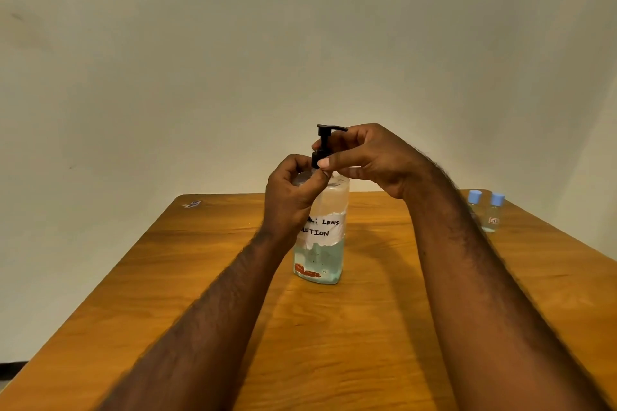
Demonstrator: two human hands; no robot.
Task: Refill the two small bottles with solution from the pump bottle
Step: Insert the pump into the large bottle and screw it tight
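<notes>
A clear pump bottle (325,260) with a black pump head (324,140) and a white handwritten label stands upright mid-table, holding pale blue liquid in its lower part. My left hand (290,197) grips the bottle's shoulder from the left. My right hand (370,160) comes in from the right, its fingers closed around the black pump collar just under the spout. Two small clear bottles with blue caps (474,202) (493,213) stand side by side at the table's far right edge, caps on, away from both hands.
The wooden table (207,277) runs up to a plain pale wall. A small scrap of wrapper (192,204) lies near the far left corner. The table's left and right edges slant outward toward me.
</notes>
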